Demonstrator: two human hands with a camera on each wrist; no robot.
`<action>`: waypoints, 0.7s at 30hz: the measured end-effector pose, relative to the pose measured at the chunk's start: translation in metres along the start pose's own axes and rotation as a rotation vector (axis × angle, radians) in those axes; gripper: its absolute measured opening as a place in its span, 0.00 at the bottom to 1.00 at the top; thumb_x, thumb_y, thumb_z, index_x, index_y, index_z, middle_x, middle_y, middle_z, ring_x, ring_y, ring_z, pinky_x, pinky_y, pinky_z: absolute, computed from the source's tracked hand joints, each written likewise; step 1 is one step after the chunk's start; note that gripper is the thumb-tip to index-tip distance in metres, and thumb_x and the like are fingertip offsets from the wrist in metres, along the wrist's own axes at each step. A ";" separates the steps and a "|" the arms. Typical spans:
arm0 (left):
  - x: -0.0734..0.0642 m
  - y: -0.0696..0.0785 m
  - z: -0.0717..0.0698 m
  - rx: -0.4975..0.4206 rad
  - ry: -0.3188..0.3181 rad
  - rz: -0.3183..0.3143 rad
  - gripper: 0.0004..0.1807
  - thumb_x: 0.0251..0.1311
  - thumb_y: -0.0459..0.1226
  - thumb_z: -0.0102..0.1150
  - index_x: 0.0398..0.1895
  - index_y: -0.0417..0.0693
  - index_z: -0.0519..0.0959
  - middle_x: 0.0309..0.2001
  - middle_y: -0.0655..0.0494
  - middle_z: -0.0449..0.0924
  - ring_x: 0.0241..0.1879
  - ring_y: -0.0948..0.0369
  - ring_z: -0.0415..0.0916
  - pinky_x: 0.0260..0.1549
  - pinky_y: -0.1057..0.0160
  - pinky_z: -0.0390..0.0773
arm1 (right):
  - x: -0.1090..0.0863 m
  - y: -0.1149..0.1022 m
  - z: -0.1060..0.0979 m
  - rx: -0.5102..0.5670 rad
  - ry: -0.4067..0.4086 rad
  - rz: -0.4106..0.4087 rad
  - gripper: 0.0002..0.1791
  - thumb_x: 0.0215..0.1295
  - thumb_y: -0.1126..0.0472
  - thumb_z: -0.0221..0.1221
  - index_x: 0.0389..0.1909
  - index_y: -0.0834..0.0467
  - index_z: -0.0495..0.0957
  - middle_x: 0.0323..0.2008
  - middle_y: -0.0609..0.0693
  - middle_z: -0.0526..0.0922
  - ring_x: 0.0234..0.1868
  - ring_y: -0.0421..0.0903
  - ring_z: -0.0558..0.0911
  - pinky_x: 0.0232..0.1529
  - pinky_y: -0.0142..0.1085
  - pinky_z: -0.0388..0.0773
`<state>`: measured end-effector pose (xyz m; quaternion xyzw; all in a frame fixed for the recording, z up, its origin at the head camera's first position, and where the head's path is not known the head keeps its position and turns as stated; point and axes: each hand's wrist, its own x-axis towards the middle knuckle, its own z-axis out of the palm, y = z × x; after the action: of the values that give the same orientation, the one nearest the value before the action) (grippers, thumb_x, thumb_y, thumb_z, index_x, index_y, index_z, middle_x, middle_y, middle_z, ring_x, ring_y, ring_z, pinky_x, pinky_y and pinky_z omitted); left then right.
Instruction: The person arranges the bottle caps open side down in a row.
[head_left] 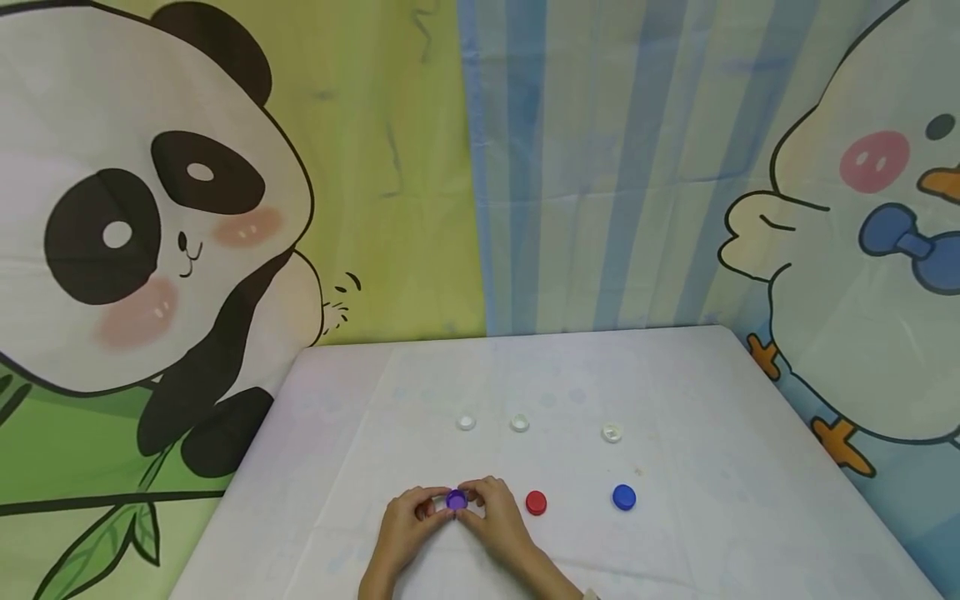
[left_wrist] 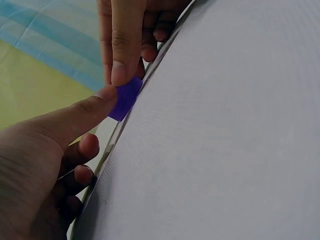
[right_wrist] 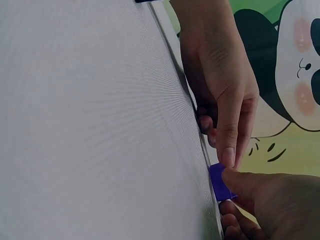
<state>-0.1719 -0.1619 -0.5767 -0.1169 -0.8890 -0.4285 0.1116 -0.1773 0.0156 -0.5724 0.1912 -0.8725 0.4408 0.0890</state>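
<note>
Both hands meet at a small purple bottle cap [head_left: 457, 499] near the front of the white table. My left hand [head_left: 405, 527] pinches its left side between thumb and forefinger, and my right hand [head_left: 497, 521] pinches the right side the same way. In the left wrist view the purple cap [left_wrist: 126, 98] shows its side wall between the two thumbs. The right wrist view has the cap [right_wrist: 220, 181] by both thumb tips. To the right of the hands lie a red cap [head_left: 536, 502] and a blue cap [head_left: 624, 497].
Farther back on the table [head_left: 375, 400] lie three small whitish round pieces: a left one [head_left: 466, 422], a middle one [head_left: 519, 423] and a right one [head_left: 612, 432]. Behind the table hangs a cloth with a panda [head_left: 225, 275] and a white bird [head_left: 840, 317].
</note>
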 end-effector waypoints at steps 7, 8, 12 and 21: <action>-0.001 0.005 0.002 -0.102 0.008 0.003 0.17 0.41 0.45 0.66 0.39 0.56 0.81 0.19 0.66 0.68 0.18 0.72 0.62 0.17 0.73 0.65 | -0.003 -0.001 -0.005 -0.023 0.066 -0.051 0.19 0.47 0.52 0.65 0.42 0.53 0.78 0.29 0.44 0.76 0.30 0.37 0.68 0.32 0.26 0.65; -0.001 0.006 0.002 -0.124 0.011 0.002 0.17 0.42 0.45 0.66 0.39 0.56 0.81 0.19 0.66 0.68 0.18 0.71 0.62 0.17 0.73 0.65 | -0.003 -0.002 -0.007 -0.023 0.083 -0.066 0.19 0.47 0.52 0.66 0.41 0.53 0.78 0.29 0.44 0.76 0.30 0.37 0.69 0.32 0.26 0.65; 0.001 0.017 0.003 -0.201 0.020 -0.009 0.16 0.43 0.43 0.66 0.40 0.57 0.81 0.19 0.67 0.70 0.18 0.71 0.63 0.16 0.73 0.65 | -0.002 -0.006 -0.019 -0.007 0.152 -0.142 0.19 0.45 0.54 0.67 0.40 0.53 0.79 0.29 0.44 0.77 0.30 0.39 0.70 0.31 0.26 0.66; 0.009 0.075 -0.009 -0.216 0.053 0.184 0.16 0.46 0.31 0.64 0.42 0.42 0.79 0.18 0.56 0.72 0.16 0.66 0.64 0.16 0.70 0.65 | -0.001 -0.014 -0.056 0.055 0.185 -0.224 0.18 0.45 0.54 0.67 0.41 0.52 0.79 0.30 0.43 0.77 0.31 0.41 0.71 0.31 0.30 0.69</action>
<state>-0.1571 -0.1227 -0.5129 -0.1978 -0.8200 -0.5125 0.1605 -0.1710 0.0537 -0.5292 0.2481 -0.8214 0.4676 0.2123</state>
